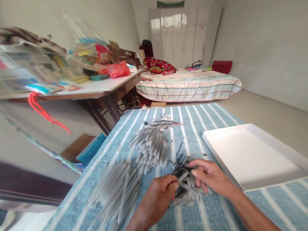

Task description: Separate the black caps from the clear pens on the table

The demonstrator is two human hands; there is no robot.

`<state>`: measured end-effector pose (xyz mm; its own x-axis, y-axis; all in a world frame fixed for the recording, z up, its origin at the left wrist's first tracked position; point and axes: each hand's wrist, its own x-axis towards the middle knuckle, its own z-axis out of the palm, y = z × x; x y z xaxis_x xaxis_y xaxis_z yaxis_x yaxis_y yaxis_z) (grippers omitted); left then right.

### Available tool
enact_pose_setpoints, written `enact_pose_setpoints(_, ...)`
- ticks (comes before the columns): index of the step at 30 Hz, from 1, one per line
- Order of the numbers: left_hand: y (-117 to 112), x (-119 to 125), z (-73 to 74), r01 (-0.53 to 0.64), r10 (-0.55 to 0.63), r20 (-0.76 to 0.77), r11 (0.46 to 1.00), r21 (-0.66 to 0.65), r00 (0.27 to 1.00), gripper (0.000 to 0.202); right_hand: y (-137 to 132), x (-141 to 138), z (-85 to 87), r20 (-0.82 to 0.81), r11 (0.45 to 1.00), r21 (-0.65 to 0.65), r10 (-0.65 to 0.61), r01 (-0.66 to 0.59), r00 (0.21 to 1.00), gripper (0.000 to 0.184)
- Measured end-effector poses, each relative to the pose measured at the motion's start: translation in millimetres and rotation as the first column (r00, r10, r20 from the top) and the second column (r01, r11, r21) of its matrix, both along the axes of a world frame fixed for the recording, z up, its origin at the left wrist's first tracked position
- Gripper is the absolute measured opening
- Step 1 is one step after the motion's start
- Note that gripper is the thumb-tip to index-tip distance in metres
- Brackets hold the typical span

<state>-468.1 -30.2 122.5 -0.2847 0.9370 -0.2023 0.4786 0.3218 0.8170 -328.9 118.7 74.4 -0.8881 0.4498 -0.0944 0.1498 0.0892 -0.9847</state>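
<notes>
My left hand (158, 196) is closed in a pinch on one end of a short grey strip (183, 177). My right hand (211, 177) faces it from the right, thumb and forefinger drawn together near the strip's far side; what lies between those fingertips is too small and blurred to make out. Under both hands lies a loose heap of black and grey scraps (190, 199). Left of my left hand is a blurred bundle of long grey sticks or tubes (117, 189). Beyond the hands a second pile of thin grey sticks (152, 149) fans out, with thinner dark strips (161, 123) behind it.
A blue striped cloth (185, 122) covers the table. A shallow white tray (260, 157) lies at the right. At the left stands a desk (96, 88) loaded with bags, a red cord (47, 114) hanging from its edge. A bed (190, 85) and white wardrobe (178, 41) are behind.
</notes>
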Motion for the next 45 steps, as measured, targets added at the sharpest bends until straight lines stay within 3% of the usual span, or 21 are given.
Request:
enact_pose_setpoints(3, 2.2, 5.0, 0.2, 0.017, -0.017, -0.005, 1.000, -0.010, 1.000, 0.028, -6.5, -1.2, 1.8, -0.039, 1.000, 0.023, 0.017, -0.016, 0.999, 0.030)
enact_pose_setpoints(6, 0.4, 3.0, 2.8, 0.034, -0.035, -0.023, 0.999, -0.030, 0.999, 0.028, -4.7, 0.3, 3.2, -0.071, 0.998, -0.059, 0.014, -0.018, 0.997, 0.029)
enact_pose_setpoints(10, -18.6, -25.7, 13.6, 0.029, -0.033, -0.044, 0.996, -0.089, 0.998, 0.024, 10.3, 6.4, 6.9, -0.099, 0.976, -0.175, -0.145, 0.126, 0.984, 0.023)
enact_pose_setpoints(13, -40.5, -55.5, 20.0, -0.114, 0.111, -0.035, 0.985, -0.129, 0.993, 0.018, 21.4, 9.6, 7.4, -0.092, 0.941, -0.229, -0.274, 0.247, 0.957, 0.024)
enact_pose_setpoints(15, -49.5, -66.8, 20.8, -0.277, 0.278, 0.010, 0.959, -0.064, 0.960, 0.016, 26.1, 9.9, 4.5, -0.046, 0.932, -0.227, -0.300, 0.283, 0.953, 0.024)
enact_pose_setpoints(17, -48.8, -65.9, 19.8, -0.426, 0.417, 0.117, 0.903, 0.061, 0.901, 0.017, 27.7, 8.8, 0.2, 0.024, 0.932, -0.181, -0.315, 0.314, 0.949, 0.025)
enact_pose_setpoints(19, -38.0, -53.7, 18.5, -0.515, 0.452, 0.301, 0.839, 0.176, 0.840, 0.017, 24.3, 6.8, -2.0, 0.058, 0.932, -0.088, -0.348, 0.352, 0.936, 0.031)
enact_pose_setpoints(22, -10.5, -24.6, 17.9, -0.578, 0.321, 0.617, 0.768, 0.274, 0.719, 0.013, 5.4, 2.4, 3.9, -0.002, 0.939, 0.089, -0.332, 0.331, 0.943, 0.037)
enact_pose_setpoints(26, 23.3, 13.3, 18.4, -0.634, 0.104, 0.852, 0.716, 0.293, 0.512, 0.012, -36.5, -6.1, 19.5, -0.068, 0.975, 0.220, 0.008, 0.007, 0.998, 0.026)
enact_pose_setpoints(28, 32.9, 27.7, 17.2, -0.656, 0.044, 0.911, 0.709, 0.261, 0.411, 0.012, -52.8, -11.1, 22.6, -0.080, 0.990, 0.132, 0.062, -0.052, 0.995, 0.033)
enact_pose_setpoints(30, 38.0, 36.8, 14.8, -0.682, 0.031, 0.944, 0.699, 0.214, 0.328, 0.012, -62.4, -16.0, 21.6, -0.094, 0.999, 0.007, 0.032, -0.031, 0.995, 0.040)
enact_pose_setpoints(33, 39.0, 33.0, 15.2, -0.743, 0.080, 0.959, 0.651, 0.157, 0.273, 0.015, -73.3, -21.3, 17.8, -0.085, 0.993, -0.119, -0.013, 0.003, 0.996, 0.042)
enact_pose_setpoints(36, 30.8, 0.8, 31.6, -0.829, 0.129, 0.951, 0.531, 0.174, 0.282, 0.015, -93.7, -20.5, 16.0, -0.018, 0.977, -0.205, 0.056, -0.059, 0.998, 0.046)
enact_pose_setpoints(38, 18.7, -31.0, 49.8, -0.901, 0.157, 0.916, 0.301, 0.312, 0.370, 0.015, -107.6, -15.5, 15.7, -0.023, 0.978, -0.120, 0.170, -0.171, 0.985, 0.050)
enact_pose_setpoints(40, 2.2, -58.8, 64.5, -0.845, 0.313, 0.791, 0.084, 0.528, 0.526, 0.014, -111.1, -9.0, 15.0, -0.063, 0.978, 0.121, 0.178, -0.170, 0.982, 0.050)
enact_pose_setpoints(41, -6.7, -68.1, 67.6, -0.775, 0.454, 0.665, 0.100, 0.623, 0.593, 0.011, -107.1, -6.1, 14.3, -0.061, 0.964, 0.247, 0.113, -0.094, 0.992, 0.047)
enact_pose_setpoints(43, -24.4, -75.8, 62.3, -0.637, 0.642, 0.280, 0.429, 0.641, 0.714, 0.010, -88.3, -2.6, 11.8, -0.001, 0.871, 0.487, -0.065, 0.057, 0.998, 0.037)
enact_pose_setpoints(44, -32.7, -75.5, 54.6, -0.571, 0.657, 0.051, 0.611, 0.548, 0.752, 0.012, -75.5, -1.9, 10.0, 0.016, 0.799, 0.595, -0.120, 0.087, 0.993, 0.034)
enact_pose_setpoints(45, -40.5, -73.8, 44.6, -0.511, 0.612, -0.170, 0.758, 0.406, 0.772, 0.014, -62.0, -1.7, 7.8, 0.023, 0.722, 0.682, -0.180, 0.116, 0.983, 0.030)
